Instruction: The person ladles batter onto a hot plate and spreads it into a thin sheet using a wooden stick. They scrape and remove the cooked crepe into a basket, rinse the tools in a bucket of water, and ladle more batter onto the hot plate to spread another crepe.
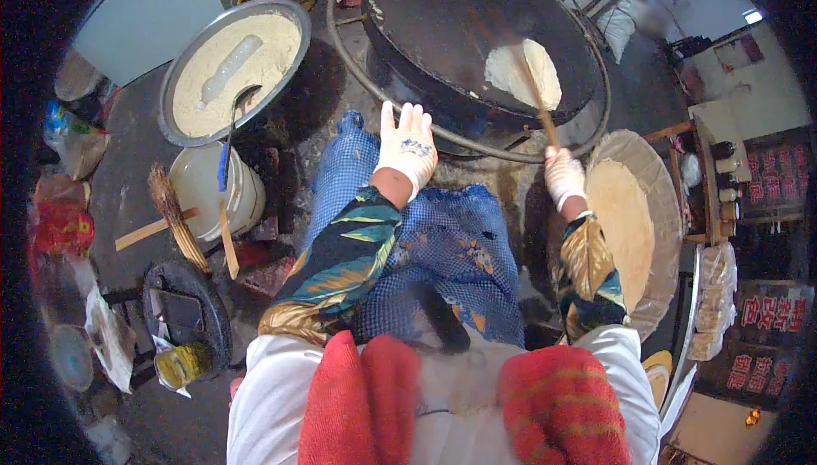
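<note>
I have the right hand [565, 177] clamped around a wooden stick [551, 130], pale flatbread [545, 72] ahead of it on the griddle [442, 22]; the left hand [409, 147], fingers extended, nears the griddle's rim.

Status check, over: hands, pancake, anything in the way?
Left hand open beside metal ring, contact unclear. Right hand gripping wooden stick. Pale pancake on round griddle, stick crossing over it.
</note>
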A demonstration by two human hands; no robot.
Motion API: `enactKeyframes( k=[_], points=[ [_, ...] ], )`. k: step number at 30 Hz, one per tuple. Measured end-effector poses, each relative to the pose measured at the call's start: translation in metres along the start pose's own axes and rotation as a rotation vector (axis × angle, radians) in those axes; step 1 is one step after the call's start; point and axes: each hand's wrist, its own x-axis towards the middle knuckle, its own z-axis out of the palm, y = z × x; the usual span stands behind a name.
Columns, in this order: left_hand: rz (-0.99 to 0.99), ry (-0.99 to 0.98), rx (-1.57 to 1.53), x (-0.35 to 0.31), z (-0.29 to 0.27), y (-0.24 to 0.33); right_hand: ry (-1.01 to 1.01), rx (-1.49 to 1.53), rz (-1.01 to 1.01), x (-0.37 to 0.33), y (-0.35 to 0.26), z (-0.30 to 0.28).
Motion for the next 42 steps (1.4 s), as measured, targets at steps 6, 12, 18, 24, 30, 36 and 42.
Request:
enactKeyframes(
  k=[6, 12, 18, 24, 30, 36, 42],
  points=[
    [-0.063, -0.123, -0.067, 0.001, -0.015, -0.014, -0.010, -0.045, -0.061, 0.002, -0.021, -0.029],
    [-0.077, 0.043, -0.032, 0.007, 0.002, -0.029, 0.029, 0.011, 0.051, 0.021, -0.004, -0.010],
    [-0.106, 0.011, -0.001, 0.011, 0.010, -0.044, -0.042, 0.050, 0.028, -0.001, -0.006, -0.012],
    [-0.117, 0.131, -0.098, 0.009, -0.014, -0.045, -0.073, 0.028, -0.060, 0.003, -0.033, -0.030],
    [0.064, 0.136, -0.218, -0.013, -0.010, 0.028, 0.020, 0.092, 0.022, 0.005, -0.029, -0.020],
    [0.078, 0.082, -0.026, -0.010, -0.008, 0.017, 0.041, 0.033, 0.054, 0.004, -0.004, -0.014],
    [0.023, 0.067, -0.026, -0.006, -0.002, 0.002, -0.045, -0.020, 0.026, 0.010, -0.025, -0.024]
  ],
)
